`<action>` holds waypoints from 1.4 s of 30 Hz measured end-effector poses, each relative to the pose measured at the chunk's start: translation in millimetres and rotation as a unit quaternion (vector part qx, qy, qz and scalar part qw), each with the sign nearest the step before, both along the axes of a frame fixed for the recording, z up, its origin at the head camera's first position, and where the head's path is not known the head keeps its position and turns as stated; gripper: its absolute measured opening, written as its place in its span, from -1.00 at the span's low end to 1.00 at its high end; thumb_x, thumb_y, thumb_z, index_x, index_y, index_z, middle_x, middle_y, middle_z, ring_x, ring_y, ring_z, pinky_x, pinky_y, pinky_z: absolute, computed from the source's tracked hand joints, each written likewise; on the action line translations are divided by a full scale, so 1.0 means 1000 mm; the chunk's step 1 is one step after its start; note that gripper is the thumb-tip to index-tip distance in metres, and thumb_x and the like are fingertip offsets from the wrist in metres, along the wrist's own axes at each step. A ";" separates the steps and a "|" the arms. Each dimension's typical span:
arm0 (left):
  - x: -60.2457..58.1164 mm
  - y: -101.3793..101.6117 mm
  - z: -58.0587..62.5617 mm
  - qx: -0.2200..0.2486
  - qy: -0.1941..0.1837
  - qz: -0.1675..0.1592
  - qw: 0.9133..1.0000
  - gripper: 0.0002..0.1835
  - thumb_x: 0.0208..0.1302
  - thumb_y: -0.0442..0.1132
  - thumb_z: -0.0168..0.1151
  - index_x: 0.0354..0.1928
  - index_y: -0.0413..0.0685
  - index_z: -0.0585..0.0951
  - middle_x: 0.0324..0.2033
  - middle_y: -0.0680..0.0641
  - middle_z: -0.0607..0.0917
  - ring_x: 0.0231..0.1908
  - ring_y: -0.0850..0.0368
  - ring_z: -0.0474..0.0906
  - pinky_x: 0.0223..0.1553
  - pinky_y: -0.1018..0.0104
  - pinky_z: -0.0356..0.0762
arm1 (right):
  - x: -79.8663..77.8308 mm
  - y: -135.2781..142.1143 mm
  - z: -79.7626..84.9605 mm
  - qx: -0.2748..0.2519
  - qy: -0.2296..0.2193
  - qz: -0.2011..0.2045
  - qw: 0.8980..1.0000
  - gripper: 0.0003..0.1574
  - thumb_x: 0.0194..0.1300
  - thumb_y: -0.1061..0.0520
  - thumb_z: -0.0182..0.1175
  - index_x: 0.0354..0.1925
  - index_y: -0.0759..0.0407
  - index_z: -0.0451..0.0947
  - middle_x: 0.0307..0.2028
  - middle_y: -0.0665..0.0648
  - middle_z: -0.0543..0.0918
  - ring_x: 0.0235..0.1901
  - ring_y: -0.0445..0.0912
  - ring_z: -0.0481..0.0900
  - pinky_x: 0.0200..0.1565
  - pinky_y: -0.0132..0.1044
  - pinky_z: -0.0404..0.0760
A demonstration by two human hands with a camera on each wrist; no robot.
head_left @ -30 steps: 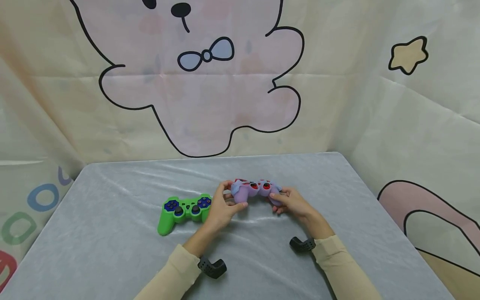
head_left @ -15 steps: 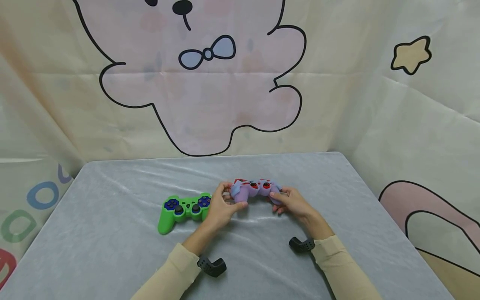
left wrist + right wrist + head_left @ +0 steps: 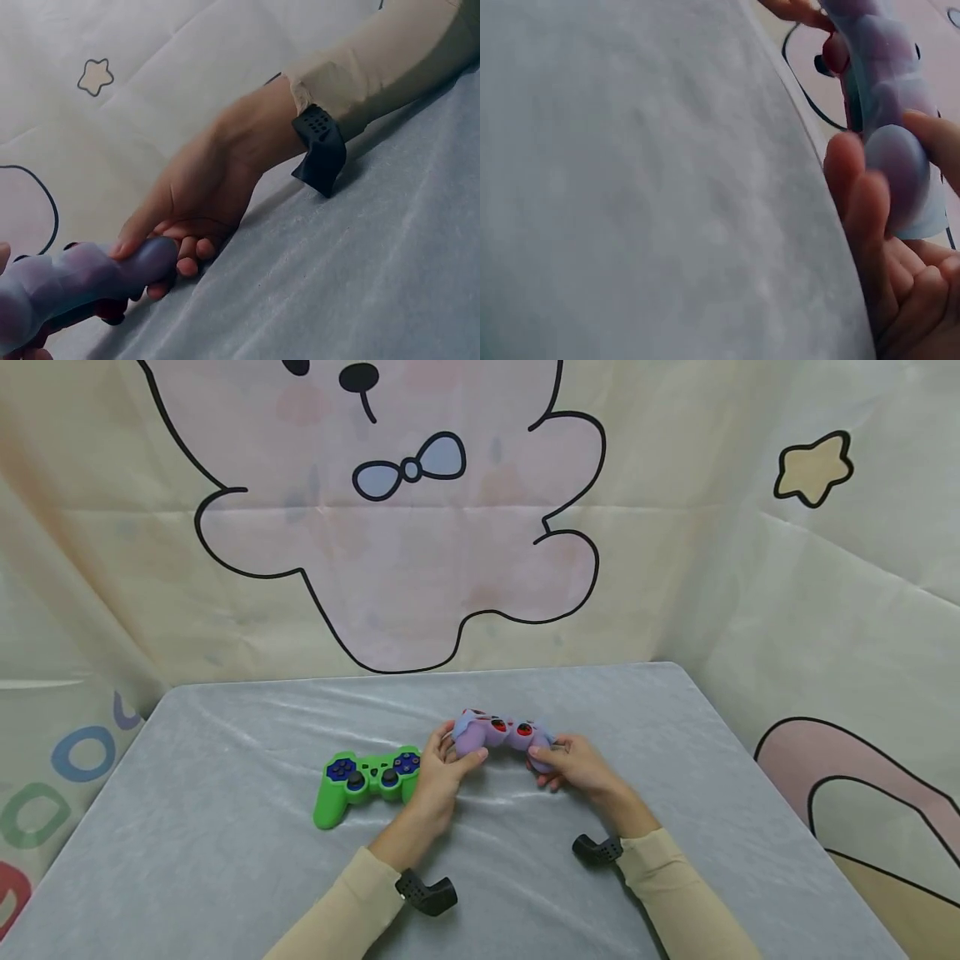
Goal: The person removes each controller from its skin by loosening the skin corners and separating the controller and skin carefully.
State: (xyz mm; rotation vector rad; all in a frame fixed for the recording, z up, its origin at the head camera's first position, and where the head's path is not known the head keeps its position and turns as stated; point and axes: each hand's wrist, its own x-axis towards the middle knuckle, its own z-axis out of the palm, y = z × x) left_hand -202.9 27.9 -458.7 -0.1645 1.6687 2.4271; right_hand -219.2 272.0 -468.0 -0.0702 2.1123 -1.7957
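Observation:
Both hands hold a purple and pale-blue game controller (image 3: pixel 514 739) with red and black thumbsticks, one hand at each end. My left hand (image 3: pixel 438 781) grips its left handle, the thumb on the near side and the fingers behind. My right hand (image 3: pixel 585 768) pinches the right handle between thumb and fingers; in the right wrist view its thumb (image 3: pixel 937 139) presses on the casing. The left wrist view shows the controller's underside close over the cloth. A green game controller (image 3: pixel 367 783) with blue buttons lies left of my left hand, its right handle partly hidden by that hand.
A grey cloth covers the table (image 3: pixel 225 860). Behind it hangs a curtain (image 3: pixel 420 568) printed with a cartoon animal, and more printed fabric stands on both sides. Each wrist wears a black camera mount (image 3: pixel 427 893).
The purple controller has shifted slightly left and up in the head view, its left end raised a little. Both hands move with it. The green controller stays put.

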 end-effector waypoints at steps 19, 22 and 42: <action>-0.005 0.001 -0.006 0.058 -0.004 0.002 0.998 -0.48 0.27 -0.54 0.21 0.16 -0.05 0.26 0.11 -0.01 0.41 -0.05 0.19 0.43 -0.17 0.46 0.44 | 0.000 0.000 0.000 0.035 0.027 0.044 0.998 -0.71 0.46 0.11 0.20 -0.17 0.37 0.48 -0.67 0.01 0.69 -0.66 -0.23 0.63 -0.59 -0.43 0.53; -0.005 0.002 -0.006 0.070 -0.007 0.008 0.997 -0.49 0.28 -0.54 0.20 0.14 -0.03 0.25 0.07 0.00 0.43 -0.06 0.19 0.44 -0.16 0.47 0.44 | 0.000 0.000 0.001 0.033 0.029 0.050 0.998 -0.64 0.48 0.08 0.19 -0.10 0.44 0.51 -0.57 0.01 0.74 -0.64 -0.24 0.64 -0.58 -0.43 0.54; -0.001 -0.001 0.005 0.052 -0.022 0.028 0.998 -0.38 0.27 -0.45 0.31 0.36 -0.16 0.36 0.12 -0.01 0.57 -0.22 0.36 0.52 -0.28 0.48 0.42 | 0.001 0.001 0.002 0.015 0.001 0.060 0.998 -0.63 0.48 0.05 0.18 -0.23 0.39 0.60 -0.53 -0.02 0.74 -0.71 -0.32 0.49 -0.57 -0.45 0.52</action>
